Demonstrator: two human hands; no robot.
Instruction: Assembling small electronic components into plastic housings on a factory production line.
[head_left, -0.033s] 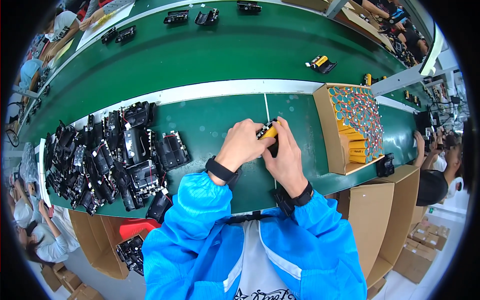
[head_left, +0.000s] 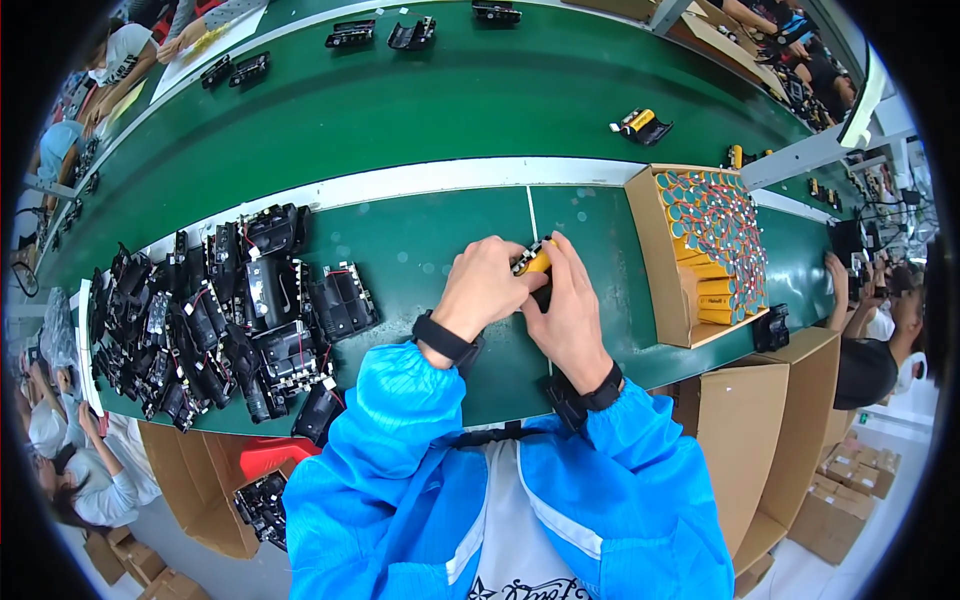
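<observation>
Both my hands meet above the green work surface, around one black plastic housing with a yellow cylindrical battery in it. My left hand grips it from the left, fingers bent and closed. From the right, my right hand holds it between thumb and fingers, its fingertips along the battery. The lower part of the housing is hidden by my fingers. To the left lies a heap of black housings with circuit strips and wires. On the right stands an open carton packed with yellow batteries.
Beyond a white rail runs a green belt carrying several housings, one with a yellow battery. Open cardboard boxes stand below the table edge at right and left. A metal post rises at right. Other people work around.
My right hand has shifted very slightly left, and a little less of the yellow battery shows. Both hands keep their hold.
</observation>
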